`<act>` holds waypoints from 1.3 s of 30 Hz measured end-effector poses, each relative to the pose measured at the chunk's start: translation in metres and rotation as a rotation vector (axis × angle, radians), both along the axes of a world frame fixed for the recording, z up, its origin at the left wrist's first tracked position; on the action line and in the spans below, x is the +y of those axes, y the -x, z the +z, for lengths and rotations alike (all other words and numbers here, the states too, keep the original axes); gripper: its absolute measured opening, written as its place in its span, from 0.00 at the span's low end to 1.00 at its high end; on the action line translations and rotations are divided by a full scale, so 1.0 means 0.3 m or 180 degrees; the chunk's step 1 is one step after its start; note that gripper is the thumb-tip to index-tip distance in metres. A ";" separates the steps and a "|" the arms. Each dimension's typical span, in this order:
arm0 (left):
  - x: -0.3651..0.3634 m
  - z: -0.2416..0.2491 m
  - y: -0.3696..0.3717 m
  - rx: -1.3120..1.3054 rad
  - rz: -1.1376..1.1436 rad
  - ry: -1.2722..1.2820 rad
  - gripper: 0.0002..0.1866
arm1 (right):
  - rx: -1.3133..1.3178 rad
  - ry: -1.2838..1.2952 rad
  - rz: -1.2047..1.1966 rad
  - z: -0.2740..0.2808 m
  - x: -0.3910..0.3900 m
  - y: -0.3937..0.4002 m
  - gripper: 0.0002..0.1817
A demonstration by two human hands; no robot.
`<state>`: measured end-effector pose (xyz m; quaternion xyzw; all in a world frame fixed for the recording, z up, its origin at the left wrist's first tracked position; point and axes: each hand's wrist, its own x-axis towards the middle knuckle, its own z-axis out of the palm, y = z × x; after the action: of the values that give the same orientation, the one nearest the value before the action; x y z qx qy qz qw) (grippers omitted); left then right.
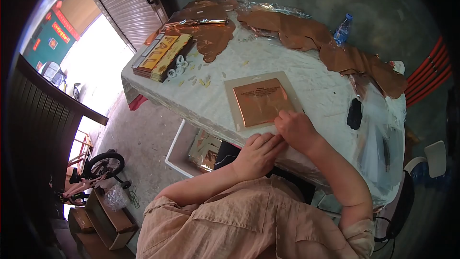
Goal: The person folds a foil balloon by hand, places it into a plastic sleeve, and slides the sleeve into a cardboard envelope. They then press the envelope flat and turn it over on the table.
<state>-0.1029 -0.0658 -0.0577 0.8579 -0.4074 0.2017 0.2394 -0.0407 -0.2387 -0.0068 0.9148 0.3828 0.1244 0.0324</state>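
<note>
A flat copper-coloured packet with dark print near its top lies on a larger pale backing sheet on the cloth-covered table. My right hand is closed at the lower right corner of the packet, its fingertips pinched together; what lies between them is too small to make out. My left hand rests at the table's near edge, just below the sheet, with its fingers stretched out toward my right hand and nothing visible in it.
Copper sheets run along the table's far side, beside a water bottle. A stack of printed cards and white rolls sit at the left. A black item and clear plastic lie right; a white box stands below.
</note>
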 end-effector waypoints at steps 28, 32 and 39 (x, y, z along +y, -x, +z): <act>-0.010 0.290 -0.222 0.0796 0.0067 -0.0425 0.15 | -0.0123 -0.1387 -0.0079 -0.069 -0.100 0.124 0.11; -0.038 0.171 -0.357 0.0474 -0.0304 -0.0127 0.15 | 0.0342 -0.1660 -0.0187 -0.035 -0.176 0.181 0.07; -0.050 0.143 -0.346 0.0580 -0.0390 -0.0071 0.16 | 0.0152 -0.1244 -0.1377 0.152 -0.483 0.230 0.04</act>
<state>0.0007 -0.0809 -0.0149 0.8488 -0.4378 0.1032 0.2778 -0.1098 -0.3834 0.0389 0.9668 0.1483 0.1643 -0.1277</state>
